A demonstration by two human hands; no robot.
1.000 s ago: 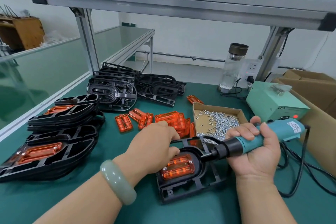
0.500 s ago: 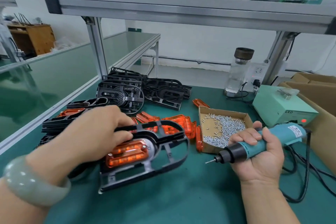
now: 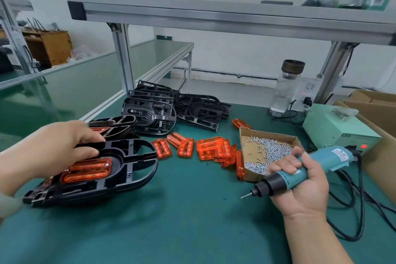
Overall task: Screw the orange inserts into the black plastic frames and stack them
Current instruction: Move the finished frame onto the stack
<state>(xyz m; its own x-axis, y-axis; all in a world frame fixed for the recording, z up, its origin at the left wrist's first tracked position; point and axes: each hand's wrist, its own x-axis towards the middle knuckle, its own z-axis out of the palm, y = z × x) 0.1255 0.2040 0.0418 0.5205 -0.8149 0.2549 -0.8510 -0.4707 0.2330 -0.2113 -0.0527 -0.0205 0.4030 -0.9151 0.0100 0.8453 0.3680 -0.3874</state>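
On the pile (image 3: 53, 197) at my side, my left hand (image 3: 57, 146) holds a finished black frame (image 3: 132, 156).
Its orange insert (image 3: 85, 170) looks screwed in. My right hand (image 3: 300, 186) grips the screwdriver (image 3: 304, 169). Many loose inserts (image 3: 212, 149) and empty frames (image 3: 150, 113) wait.

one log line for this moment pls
step: stacking | left hand: holds black frame, orange insert fitted, next to finished stack | right hand: grips electric screwdriver, bit clear of frame | loose inserts, screw box: on mat

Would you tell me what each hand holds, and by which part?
Left hand: black frame, by its far-left edge. Right hand: screwdriver, by its teal body.
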